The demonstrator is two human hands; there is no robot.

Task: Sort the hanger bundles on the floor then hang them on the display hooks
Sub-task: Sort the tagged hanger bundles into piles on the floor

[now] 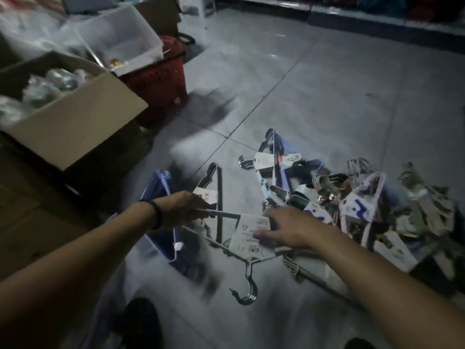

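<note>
Head view: grey tiled floor [327,84], dim room, dark shelving [377,11] along the far edge. At left sat an open brown cardboard box [83,117] of wrapped goods, with a red plastic basket [161,81] and a clear plastic bin [125,39] behind it.

A bundle of silver wire hangers [247,290] lay on the floor centre-low, hooks pointing toward the camera, with a white paper label [251,235] across it. The right hand [284,230] lay on that label, fingers spread and straight. The left hand [186,207], black band at the wrist, had its fingers curled round a thin grey bar that looked like the same bundle's crossbar. A black hanger bundle [217,187] lay just beyond the left hand and a lilac plastic hanger bundle [161,197] beside it. A mixed heap of tagged hanger bundles [364,205] sat just right of the right hand.

Motion blur smeared the heap; single bundles and label print were unreadable. The lilac bundle was partly hidden by the left forearm.
</note>
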